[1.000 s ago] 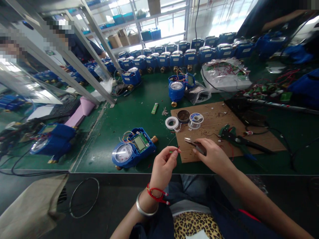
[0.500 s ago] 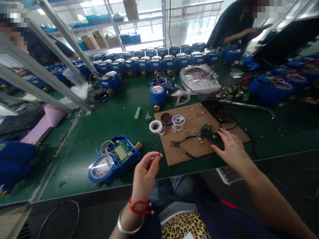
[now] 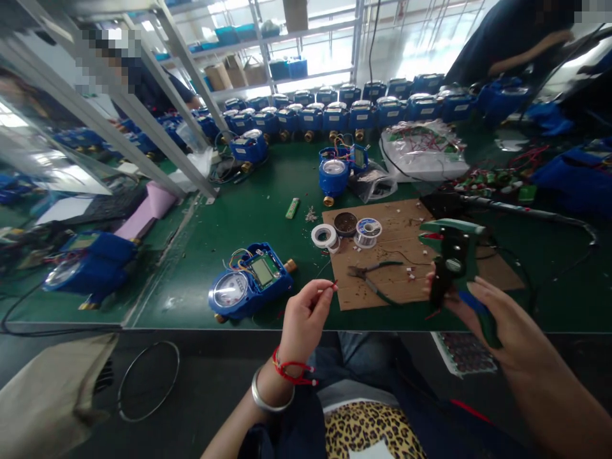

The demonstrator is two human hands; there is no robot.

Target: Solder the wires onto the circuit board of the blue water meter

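Note:
My left hand (image 3: 308, 310) is closed in a pinch on a thin red wire (image 3: 335, 284), whose short end sticks out past the fingertips. In my right hand (image 3: 492, 312) is a green and black wire stripper (image 3: 452, 261), held up above the bench with its jaws pointing left. Left of my left hand lies an opened blue water meter (image 3: 251, 280), its display, circuit board and loose coloured wires showing. Between my hands, cutting pliers (image 3: 375, 280) rest with handles apart on a cardboard sheet (image 3: 349, 301).
On the cardboard are a solder spool (image 3: 368, 233) and a dark round tin (image 3: 345, 224), with white tape (image 3: 324, 236) at its edge. Another opened meter (image 3: 333, 175) stands farther back, before rows of blue meters (image 3: 310, 118). A soldering iron (image 3: 497, 204) lies at the right. Co-workers stand across the bench.
My right hand has picked the wire stripper up off the cardboard and raised it. My left hand keeps its pinch on the red wire. The whole view has shifted.

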